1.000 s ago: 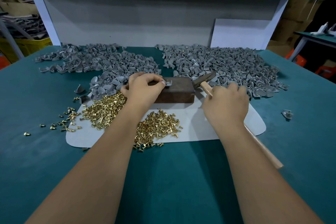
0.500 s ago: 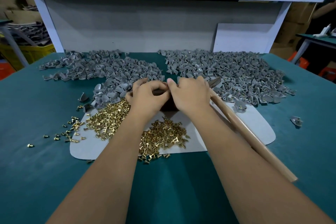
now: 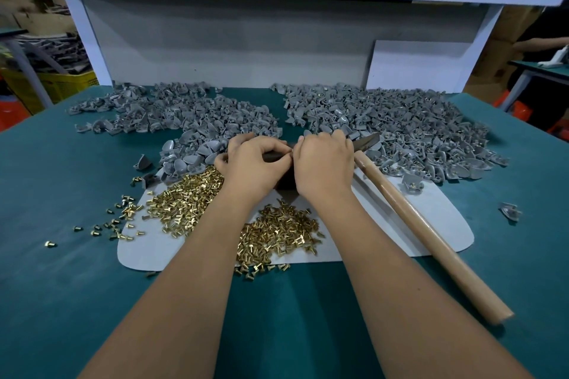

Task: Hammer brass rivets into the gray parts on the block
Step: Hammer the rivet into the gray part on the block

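On the dark block (image 3: 284, 183), in the middle of the green table (image 3: 61, 301), both my hands are together. My left hand (image 3: 252, 168) and my right hand (image 3: 324, 163) have the fingers curled, and the fingertips meet over the top of the block. I think they pinch a small piece there, but the hands hide it, so I cannot tell what each one grasps.

The hammer (image 3: 409, 221) lies free beside my right hand, its head near the block and its handle pointing toward the table's near right side. No hand holds it.

The work looks about half done, in my judgement. The right gray pile (image 3: 400, 132) shows brass spots in many parts, so these seem finished. The left gray pile (image 3: 184, 120) shows none, and many brass rivets (image 3: 184, 206) wait on the white mat (image 3: 431, 224).

Free room is in front, on the bare green surface near me. The piles close the far side, and rivets lie scattered left of the mat.
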